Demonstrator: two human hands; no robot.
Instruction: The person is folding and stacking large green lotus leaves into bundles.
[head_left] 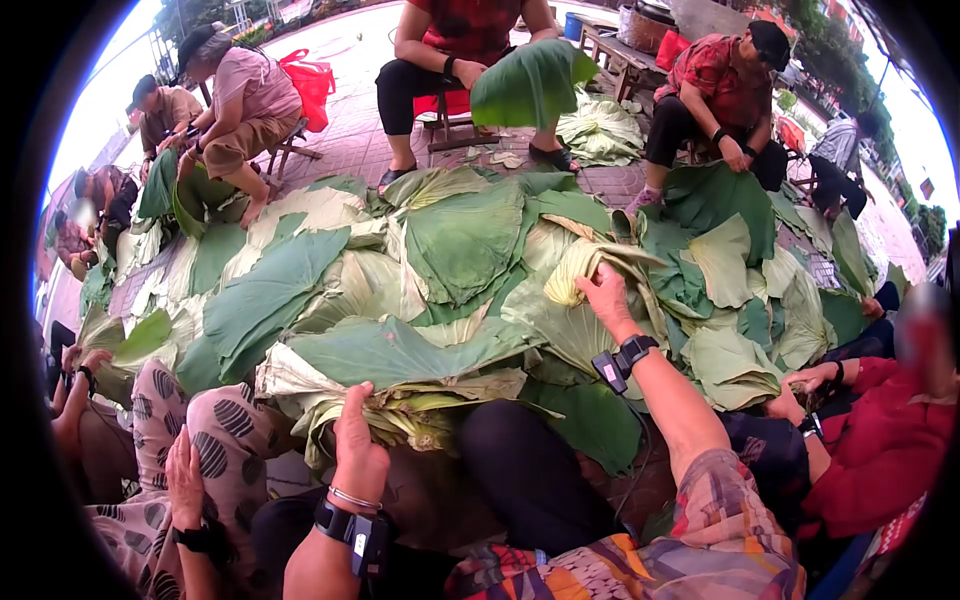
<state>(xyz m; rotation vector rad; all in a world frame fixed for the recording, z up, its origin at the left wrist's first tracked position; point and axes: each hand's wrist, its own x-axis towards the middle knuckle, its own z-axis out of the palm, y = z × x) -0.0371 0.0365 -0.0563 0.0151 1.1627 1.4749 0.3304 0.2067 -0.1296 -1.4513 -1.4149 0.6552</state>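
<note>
My left hand [358, 440] is closed around the edge of a bundle of folded lotus leaves [420, 405], thumb on top, close to my knees. The bundle's layered edges look pale and yellowish. Farther forward and to the right, my right hand [608, 298] grips a pale yellow-green lotus leaf [575, 268] with gathered folds, over the big heap. Its fingertips are partly hidden behind the thumb and leaf. A broad green lotus leaf [400, 350] lies just beyond the bundle, and another large one [465, 245] rests on top of the heap.
Several people sit around the heap, handling leaves. Opposite me a person holds a green leaf [530, 85]. Close on my right is a person in a red sleeve [880, 430]; on my left, a neighbour's hand [185, 480] and patterned trousers [225, 430]. A wooden bench [625, 55] stands behind.
</note>
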